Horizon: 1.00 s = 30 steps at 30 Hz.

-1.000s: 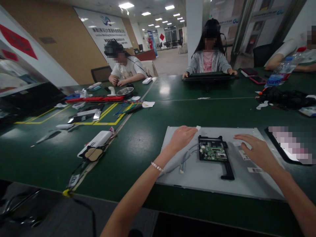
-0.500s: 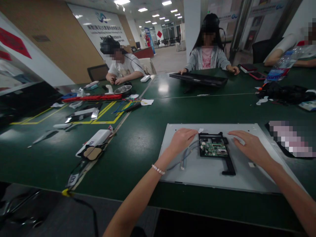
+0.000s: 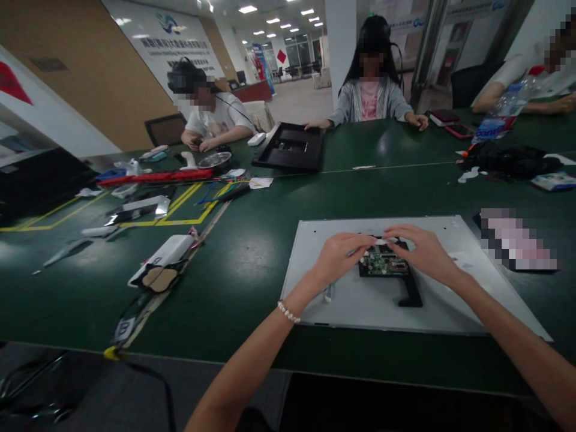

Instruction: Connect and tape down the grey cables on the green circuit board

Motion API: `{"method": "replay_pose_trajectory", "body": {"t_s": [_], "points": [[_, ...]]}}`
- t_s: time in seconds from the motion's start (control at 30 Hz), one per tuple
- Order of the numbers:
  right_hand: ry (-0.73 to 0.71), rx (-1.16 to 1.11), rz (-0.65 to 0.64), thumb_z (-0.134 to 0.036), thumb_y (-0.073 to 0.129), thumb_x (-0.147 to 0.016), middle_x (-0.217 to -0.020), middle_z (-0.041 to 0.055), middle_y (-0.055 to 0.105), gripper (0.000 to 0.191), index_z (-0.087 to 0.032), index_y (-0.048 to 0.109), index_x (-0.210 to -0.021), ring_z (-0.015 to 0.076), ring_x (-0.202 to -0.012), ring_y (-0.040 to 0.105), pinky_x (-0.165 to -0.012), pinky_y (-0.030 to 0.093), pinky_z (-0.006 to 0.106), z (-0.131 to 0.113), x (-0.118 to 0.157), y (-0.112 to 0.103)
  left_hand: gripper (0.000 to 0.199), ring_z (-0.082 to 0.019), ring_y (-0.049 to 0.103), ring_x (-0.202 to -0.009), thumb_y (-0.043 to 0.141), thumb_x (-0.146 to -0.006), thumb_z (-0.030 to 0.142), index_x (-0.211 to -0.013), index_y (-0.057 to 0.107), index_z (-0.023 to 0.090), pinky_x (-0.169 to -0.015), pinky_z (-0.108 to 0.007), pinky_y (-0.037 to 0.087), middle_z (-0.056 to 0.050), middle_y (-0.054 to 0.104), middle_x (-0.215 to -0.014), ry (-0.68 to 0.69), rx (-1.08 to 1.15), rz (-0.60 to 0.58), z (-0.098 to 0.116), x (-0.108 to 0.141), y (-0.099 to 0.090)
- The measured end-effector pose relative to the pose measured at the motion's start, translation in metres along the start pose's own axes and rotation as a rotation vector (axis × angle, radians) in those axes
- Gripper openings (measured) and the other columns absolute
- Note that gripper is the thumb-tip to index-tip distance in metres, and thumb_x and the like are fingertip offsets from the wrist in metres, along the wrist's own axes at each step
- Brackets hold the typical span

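A grey-white metal panel [image 3: 445, 309] lies on the green table, with a black bracket [image 3: 411, 293] on it that holds a green circuit board [image 3: 382, 264]. Over the board's upper left, my left hand [image 3: 344, 251] pinches a small white piece [image 3: 381, 241] between its fingertips. My right hand [image 3: 416, 247] reaches in from the other side, fingertips closed at the same white piece, above the board's upper right. Cables with a light plug [image 3: 328, 293] lie left of the bracket, partly hidden by my left hand.
A white battery pack [image 3: 166, 261] with cables lies left of the panel. A pixelated phone-like object [image 3: 517, 240] is at its right. Across the table, a person's hand touches a black frame [image 3: 292, 147]. A bottle [image 3: 499, 117] stands at the back right.
Both hands have come together over the board, my right hand moving left and closing at the white piece. The person opposite has swung the black frame leftward and tilted it. The view has shifted slightly.
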State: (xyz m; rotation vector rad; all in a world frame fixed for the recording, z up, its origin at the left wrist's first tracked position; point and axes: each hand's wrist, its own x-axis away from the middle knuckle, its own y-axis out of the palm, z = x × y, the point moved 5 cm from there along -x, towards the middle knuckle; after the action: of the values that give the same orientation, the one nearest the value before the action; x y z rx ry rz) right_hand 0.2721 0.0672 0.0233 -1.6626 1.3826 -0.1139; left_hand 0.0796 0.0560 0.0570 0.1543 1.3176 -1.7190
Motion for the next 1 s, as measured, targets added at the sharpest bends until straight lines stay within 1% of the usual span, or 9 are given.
{"method": "replay_pose_trajectory", "body": {"t_s": [0.07,0.13,0.23,0.37,0.53,0.67,0.8,0.9,1.0], "points": [[0.033,-0.043,0.024,-0.026,0.055,-0.087,-0.102,0.005,0.073,0.017,-0.023,0.071,-0.091,0.0226,-0.096,0.068,-0.091,0.052,0.044,0.001,0.002,-0.002,0.018,-0.012,0.07,-0.094,0.053,-0.093,0.019,-0.102,0.069,0.021,-0.087,-0.027,0.055,-0.002,0.075,-0.101,-0.018,0.065,0.013,0.0,0.0,0.0],[0.072,-0.08,0.062,-0.028,0.056,-0.087,-0.097,0.0049,0.074,0.016,-0.023,0.072,-0.089,0.0224,-0.093,0.069,-0.088,0.053,0.043,0.002,0.005,-0.007,0.018,-0.012,0.07,-0.094,0.054,-0.093,0.019,-0.1,0.07,0.02,-0.087,-0.027,0.055,-0.003,0.075,-0.102,-0.031,0.122,-0.002,-0.002,0.001,0.002],[0.113,-0.151,0.077,-0.029,0.058,-0.086,-0.099,0.0059,0.074,0.016,-0.022,0.073,-0.09,0.0228,-0.092,0.069,-0.083,0.056,0.041,0.003,0.01,-0.015,0.018,-0.013,0.069,-0.096,0.055,-0.091,0.016,-0.099,0.071,0.02,-0.088,-0.028,0.055,-0.004,0.075,-0.103,-0.038,0.175,-0.049,-0.004,0.002,0.007],[0.113,-0.262,0.03,-0.029,0.06,-0.085,-0.105,0.0066,0.072,0.017,-0.022,0.074,-0.092,0.0219,-0.096,0.068,-0.08,0.059,0.038,0.002,0.02,-0.021,0.02,-0.013,0.069,-0.097,0.055,-0.09,0.015,-0.098,0.072,0.022,-0.09,-0.03,0.055,-0.003,0.075,-0.102,-0.034,0.175,-0.142,-0.004,0.002,0.01],[0.022,-0.108,0.014,-0.025,0.058,-0.087,-0.101,0.0045,0.072,0.017,-0.024,0.074,-0.09,0.0209,-0.092,0.068,-0.086,0.055,0.04,-0.02,0.032,-0.024,0.016,-0.015,0.067,-0.103,0.057,-0.089,0.016,-0.094,0.071,0.02,-0.094,-0.031,0.052,-0.004,0.074,-0.103,-0.042,0.201,-0.187,-0.003,0.0,-0.003],[-0.071,-0.02,-0.006,-0.021,0.053,-0.09,-0.102,0.0052,0.071,0.02,-0.023,0.073,-0.095,0.0202,-0.09,0.067,-0.084,0.055,0.039,-0.048,0.036,-0.007,0.014,-0.015,0.067,-0.1,0.058,-0.088,0.017,-0.092,0.07,0.02,-0.095,-0.033,0.051,-0.003,0.074,-0.1,-0.099,0.114,-0.126,-0.009,0.01,-0.02],[-0.131,0.061,-0.012,-0.019,0.05,-0.092,-0.103,0.0072,0.069,0.023,-0.022,0.072,-0.099,0.0213,-0.092,0.066,-0.084,0.055,0.039,-0.072,0.034,0.021,0.018,-0.018,0.067,-0.101,0.055,-0.087,0.014,-0.097,0.069,0.02,-0.095,-0.036,0.05,-0.004,0.073,-0.105,-0.231,-0.122,-0.051,-0.012,0.033,-0.034],[-0.138,0.147,0.017,-0.017,0.049,-0.093,-0.102,0.0079,0.069,0.025,-0.022,0.072,-0.099,0.0227,-0.092,0.066,-0.084,0.054,0.041,-0.088,0.029,0.038,0.022,-0.02,0.066,-0.103,0.052,-0.088,0.013,-0.101,0.067,0.02,-0.096,-0.037,0.05,-0.004,0.071,-0.109,-0.387,-0.264,0.052,-0.005,0.056,-0.042],[-0.144,0.214,0.024,-0.017,0.047,-0.093,-0.103,0.0102,0.069,0.026,-0.02,0.071,-0.102,0.0238,-0.091,0.065,-0.082,0.054,0.04,-0.101,0.026,0.05,0.021,-0.021,0.067,-0.1,0.052,-0.088,0.013,-0.102,0.066,0.02,-0.094,-0.037,0.051,-0.005,0.072,-0.106,-0.507,-0.296,0.137,0.013,0.079,-0.043]]}}
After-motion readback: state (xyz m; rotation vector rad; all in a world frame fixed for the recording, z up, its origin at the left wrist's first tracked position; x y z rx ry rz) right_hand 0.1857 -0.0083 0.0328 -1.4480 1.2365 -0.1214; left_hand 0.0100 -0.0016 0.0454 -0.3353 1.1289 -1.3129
